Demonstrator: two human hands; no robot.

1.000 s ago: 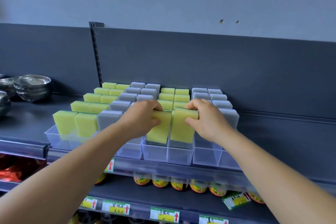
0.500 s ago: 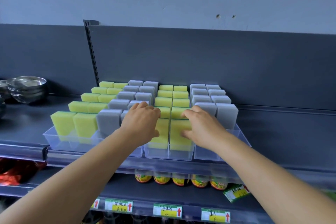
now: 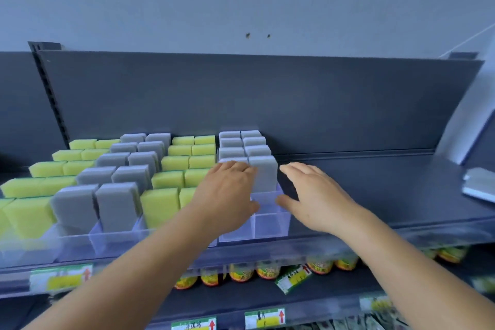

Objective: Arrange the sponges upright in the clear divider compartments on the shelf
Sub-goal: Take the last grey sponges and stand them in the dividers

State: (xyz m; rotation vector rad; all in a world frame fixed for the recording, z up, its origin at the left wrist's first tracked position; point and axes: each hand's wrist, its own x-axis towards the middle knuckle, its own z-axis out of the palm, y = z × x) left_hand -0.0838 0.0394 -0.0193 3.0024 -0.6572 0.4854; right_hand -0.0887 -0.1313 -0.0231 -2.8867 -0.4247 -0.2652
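Observation:
Yellow-green sponges (image 3: 160,206) and grey sponges (image 3: 115,205) stand upright in rows inside clear divider compartments (image 3: 270,222) on the dark shelf. My left hand (image 3: 227,190) hovers with relaxed fingers over the front of the rightmost grey column, hiding the sponge behind it. A grey sponge (image 3: 263,173) stands just right of its fingers. My right hand (image 3: 313,195) is spread flat beside the right wall of the clear divider and holds nothing. The two front compartments under my hands look empty.
Bare dark shelf (image 3: 375,185) stretches to the right, with a grey flat object (image 3: 479,185) at its far right edge. Jars (image 3: 241,272) and price tags (image 3: 265,317) line the lower shelf. A dark back panel (image 3: 241,94) rises behind the sponges.
Both hands have let go of the two yellow-green sponges, which now stand in their compartments, and moved right to the grey column. The view has shifted right as well.

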